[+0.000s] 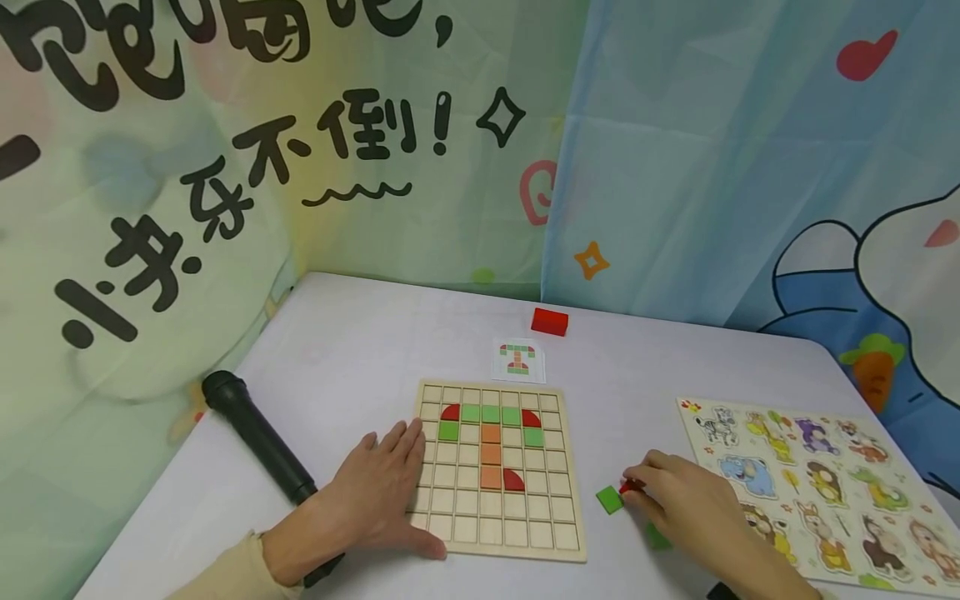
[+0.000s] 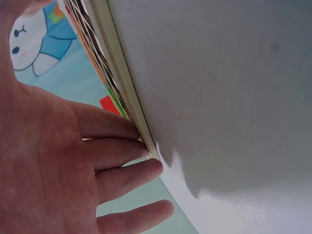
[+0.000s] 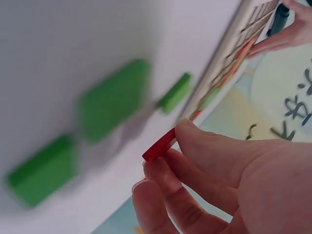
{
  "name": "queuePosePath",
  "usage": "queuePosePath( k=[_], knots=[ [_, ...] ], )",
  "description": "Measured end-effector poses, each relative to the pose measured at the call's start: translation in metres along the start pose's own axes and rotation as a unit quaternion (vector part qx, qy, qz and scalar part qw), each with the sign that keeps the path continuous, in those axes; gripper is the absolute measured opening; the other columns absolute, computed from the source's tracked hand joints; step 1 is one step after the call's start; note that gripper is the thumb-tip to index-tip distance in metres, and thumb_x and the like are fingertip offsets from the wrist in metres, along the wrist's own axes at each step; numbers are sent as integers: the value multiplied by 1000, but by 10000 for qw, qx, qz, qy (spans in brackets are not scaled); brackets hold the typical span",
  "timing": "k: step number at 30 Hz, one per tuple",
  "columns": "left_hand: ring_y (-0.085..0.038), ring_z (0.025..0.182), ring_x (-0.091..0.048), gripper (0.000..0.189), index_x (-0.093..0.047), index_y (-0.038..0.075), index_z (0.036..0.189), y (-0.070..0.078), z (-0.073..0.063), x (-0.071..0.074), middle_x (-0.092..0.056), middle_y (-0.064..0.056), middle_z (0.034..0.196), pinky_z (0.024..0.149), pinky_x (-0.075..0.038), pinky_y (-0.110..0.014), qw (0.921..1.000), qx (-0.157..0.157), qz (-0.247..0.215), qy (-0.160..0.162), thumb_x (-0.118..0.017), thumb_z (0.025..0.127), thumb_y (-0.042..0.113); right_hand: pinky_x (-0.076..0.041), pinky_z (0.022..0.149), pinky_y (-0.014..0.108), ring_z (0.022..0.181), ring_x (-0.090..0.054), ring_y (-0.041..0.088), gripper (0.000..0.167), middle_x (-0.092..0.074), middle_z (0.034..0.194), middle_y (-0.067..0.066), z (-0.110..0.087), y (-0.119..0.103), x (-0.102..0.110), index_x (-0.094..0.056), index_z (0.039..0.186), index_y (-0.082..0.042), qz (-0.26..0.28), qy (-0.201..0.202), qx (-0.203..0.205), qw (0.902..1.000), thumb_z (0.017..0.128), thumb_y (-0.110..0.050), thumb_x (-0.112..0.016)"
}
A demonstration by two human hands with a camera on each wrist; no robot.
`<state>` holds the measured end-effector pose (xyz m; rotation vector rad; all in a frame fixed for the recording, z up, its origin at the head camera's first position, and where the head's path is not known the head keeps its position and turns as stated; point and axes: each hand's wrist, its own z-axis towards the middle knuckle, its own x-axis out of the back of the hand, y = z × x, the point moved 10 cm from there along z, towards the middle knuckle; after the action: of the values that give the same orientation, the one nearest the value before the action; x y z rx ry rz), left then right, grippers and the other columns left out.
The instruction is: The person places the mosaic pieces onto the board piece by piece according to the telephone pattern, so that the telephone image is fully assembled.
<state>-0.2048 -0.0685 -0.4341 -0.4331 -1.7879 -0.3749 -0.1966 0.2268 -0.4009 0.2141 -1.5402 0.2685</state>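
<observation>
A wooden grid board (image 1: pixel 465 530) lies on the table, with red quarter-round, green square and orange square tiles set in some of its cells. My left hand (image 1: pixel 375 496) rests along the board's left side, fingers straight and touching its edge, as the left wrist view also shows. To the right of the board, my right hand (image 1: pixel 686 504) pinches a small red tile (image 3: pixel 160 146) between thumb and fingers, raised above the table. Green tiles (image 3: pixel 114 100) lie loose near that hand; one green square (image 1: pixel 610 500) is just left of its fingertips.
Behind the board lies a small pattern card (image 1: pixel 517 375), and beyond it a red block (image 1: pixel 550 322). A black microphone (image 1: pixel 258 433) lies at the left, partly under my left forearm. At the right is an animal picture board (image 1: pixel 772 450). Printed cloth (image 1: pixel 450 242) hangs behind the table.
</observation>
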Motion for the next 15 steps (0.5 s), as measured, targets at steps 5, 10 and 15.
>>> queuePosePath(
  k=[5,10,15],
  knots=[
    [-32,154,-36,142,-35,0,158,-1,0,0,-31,-16,168,115,-42,-55,10000,17,-53,-44,-59,60,99,-38,55,17,69,-47,-1,18,-62,83,-15,12,-40,16,-79,96,-23,-53,404,567,9976,81,-31,-86],
    [-32,154,-36,141,-34,1,158,-1,0,-2,-30,-15,169,115,-41,-55,9999,19,-106,-104,-59,60,99,-41,56,17,70,-52,3,20,-64,84,-11,27,-92,26,-79,95,-22,116,711,1455,9867,79,-31,-88],
    [-32,154,-36,141,-34,0,159,-1,0,-1,-30,-15,169,115,-41,-55,9999,21,-97,-44,-59,61,99,-46,57,17,70,-56,6,16,-66,83,-8,41,-136,30,-77,92,-19,127,868,2141,9729,82,-28,-87]
  ],
)
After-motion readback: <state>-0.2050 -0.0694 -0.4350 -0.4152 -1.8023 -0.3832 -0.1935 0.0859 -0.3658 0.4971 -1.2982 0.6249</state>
